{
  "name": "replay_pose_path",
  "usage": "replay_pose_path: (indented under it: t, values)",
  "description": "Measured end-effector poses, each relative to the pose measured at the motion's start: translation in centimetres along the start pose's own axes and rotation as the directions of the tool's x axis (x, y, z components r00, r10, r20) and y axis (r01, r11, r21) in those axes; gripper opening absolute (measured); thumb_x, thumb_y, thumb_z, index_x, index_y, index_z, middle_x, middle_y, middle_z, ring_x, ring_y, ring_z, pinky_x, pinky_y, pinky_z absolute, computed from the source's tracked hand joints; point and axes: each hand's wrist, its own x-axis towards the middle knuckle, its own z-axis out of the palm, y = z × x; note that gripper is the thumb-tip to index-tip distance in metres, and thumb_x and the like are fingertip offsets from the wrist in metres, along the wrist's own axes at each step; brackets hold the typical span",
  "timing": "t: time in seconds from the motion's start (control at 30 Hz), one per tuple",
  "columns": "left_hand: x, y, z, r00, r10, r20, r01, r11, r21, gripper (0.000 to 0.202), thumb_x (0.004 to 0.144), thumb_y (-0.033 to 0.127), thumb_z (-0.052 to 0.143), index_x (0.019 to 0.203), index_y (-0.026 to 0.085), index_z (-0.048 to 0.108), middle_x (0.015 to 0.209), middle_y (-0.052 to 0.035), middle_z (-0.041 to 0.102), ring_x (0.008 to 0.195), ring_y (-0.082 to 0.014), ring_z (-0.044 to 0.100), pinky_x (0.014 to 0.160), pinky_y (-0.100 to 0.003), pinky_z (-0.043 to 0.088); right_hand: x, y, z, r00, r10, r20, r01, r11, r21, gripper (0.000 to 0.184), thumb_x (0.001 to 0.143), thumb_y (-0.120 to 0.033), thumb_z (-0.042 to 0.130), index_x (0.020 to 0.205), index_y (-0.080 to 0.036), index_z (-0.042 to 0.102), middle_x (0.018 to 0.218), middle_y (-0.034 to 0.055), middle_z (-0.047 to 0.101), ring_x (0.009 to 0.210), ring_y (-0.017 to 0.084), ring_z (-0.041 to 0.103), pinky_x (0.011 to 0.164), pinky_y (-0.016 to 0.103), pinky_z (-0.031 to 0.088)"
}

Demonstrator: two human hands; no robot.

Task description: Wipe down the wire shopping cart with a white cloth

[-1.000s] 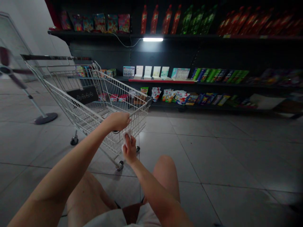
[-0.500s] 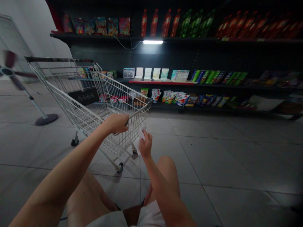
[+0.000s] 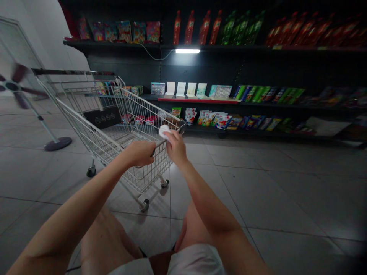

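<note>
My left hand (image 3: 139, 154) is clenched round the top rail (image 3: 160, 142) of the shopping cart (image 3: 94, 133). My right hand (image 3: 175, 147) pinches a white cloth (image 3: 164, 131), held up at the rail near the basket's corner. Cloth looks light, soft, easily crumpled, so best held by its bunched middle between fingers and thumb

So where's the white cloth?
In the head view, the white cloth is in the right hand, above the shopping cart's rim, near the left hand.
</note>
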Motion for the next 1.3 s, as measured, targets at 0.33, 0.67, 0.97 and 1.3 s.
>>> replay_pose_path:
  t: [0.33, 0.67, 0.97, 1.3]
  values:
    - [-1.5, 0.0, -0.2, 1.000, 0.022, 0.018, -0.022, 0.999, 0.028, 0.029, 0.078, 0.033, 0.045, 0.099, 0.015, 0.056, 0.088, -0.0140, 0.068, 0.080, -0.0280, 0.065, 0.061, -0.035, 0.043, -0.9, 7.4, 3.2, 0.857, 0.370, -0.359, -0.356, 0.928, 0.107, 0.067, 0.072, -0.012, 0.040, 0.139, -0.018, 0.038, 0.125, 0.0138, 0.037, 0.120, 0.025, 0.041, 0.105, 0.050, 0.035]
    - [-3.0, -0.1, -0.3, 0.999, 0.018, 0.036, -0.020, 0.998, 0.059, 0.028, 0.078, 0.033, 0.047, 0.100, 0.017, 0.054, 0.084, -0.0117, 0.068, 0.078, -0.0255, 0.065, 0.061, -0.034, 0.041, -8.6, 4.3, 2.6, 0.954, 0.181, -0.240, -0.142, 0.975, 0.170, 0.053, 0.079, -0.017, 0.039, 0.131, -0.022, 0.050, 0.115, 0.0101, 0.051, 0.113, 0.022, 0.048, 0.102, 0.044, 0.040]
    - [-4.1, 0.2, -0.7, 0.998, 0.032, 0.050, -0.035, 0.998, 0.053, 0.027, 0.078, 0.032, 0.045, 0.099, 0.017, 0.053, 0.081, -0.0112, 0.068, 0.077, -0.0276, 0.065, 0.058, -0.034, 0.039, 0.5, 7.2, 2.5, 0.802, 0.463, -0.377, -0.369, 0.881, 0.297, 0.061, 0.072, -0.016, 0.037, 0.132, -0.017, 0.047, 0.118, 0.0123, 0.047, 0.113, 0.022, 0.046, 0.104, 0.046, 0.036]
    - [-4.3, 0.3, -0.6, 0.999, 0.018, 0.043, -0.021, 0.998, 0.053, 0.028, 0.076, 0.032, 0.046, 0.099, 0.017, 0.053, 0.082, -0.0121, 0.068, 0.077, -0.0285, 0.065, 0.059, -0.035, 0.041, -17.5, 4.2, 9.3, 0.865, 0.479, -0.149, -0.453, 0.874, 0.179, 0.050, 0.074, -0.021, 0.043, 0.123, -0.016, 0.053, 0.104, 0.0102, 0.054, 0.101, 0.023, 0.048, 0.093, 0.042, 0.044]
